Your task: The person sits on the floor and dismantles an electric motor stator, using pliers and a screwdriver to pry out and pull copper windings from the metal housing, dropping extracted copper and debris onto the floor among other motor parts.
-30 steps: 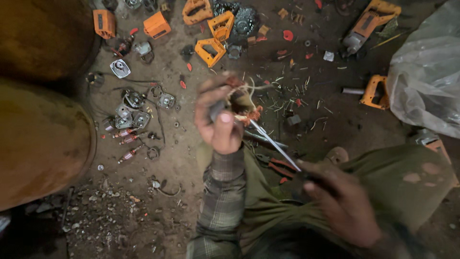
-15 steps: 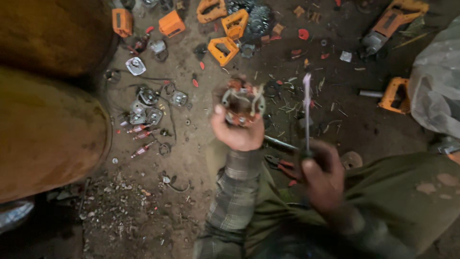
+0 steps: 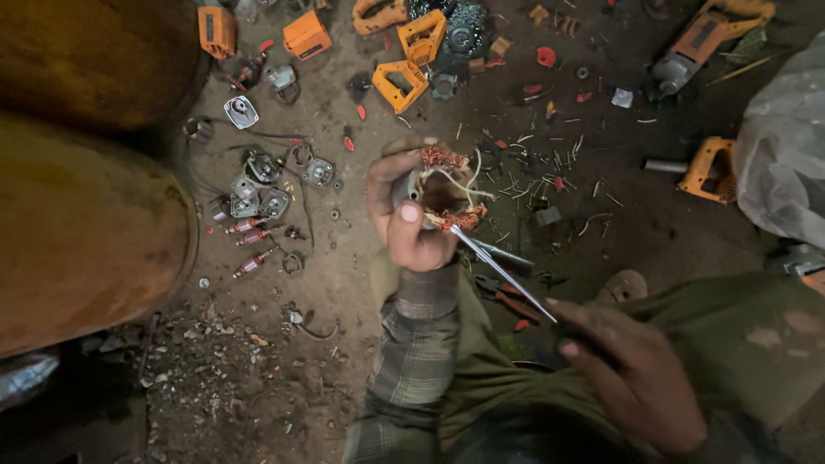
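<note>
**Floor workspace: one motor stator in hand, one screwdriver, scattered tool parts**

One motor stator [image 3: 443, 189], a ring with copper windings and pale lead wires, is held in the left hand [image 3: 411, 219]; its fingers [image 3: 378, 185] are closed round the ring's left side, thumb up against the near face. One screwdriver [image 3: 503, 271] with a bright metal shaft is gripped in the right hand [image 3: 632, 374], fingers closed on the dark handle; its tip touches the copper at the stator's lower right edge.

Beyond the left-hand fingers, on the dirt floor [image 3: 361, 258]: three open orange handle shells [image 3: 402, 84], clustered with dark gear parts. Further left of those, two orange box-shaped housings [image 3: 305, 34]. Left of the fingers: a group of about four small grey metal end caps [image 3: 258, 193] and, below them, three small armatures [image 3: 249, 245] with reddish windings, lying near one another. Right of the stator: many loose screws and metal slivers [image 3: 550, 167], uncounted, plus several small red scraps. Far right: two orange power-tool bodies [image 3: 709, 167] and one pale plastic bag [image 3: 786, 150] at the frame edge.

Left edge: two large rusty rounded drums [image 3: 77, 223] bound the floor. Bare dirt lies just left of the left wrist.
</note>
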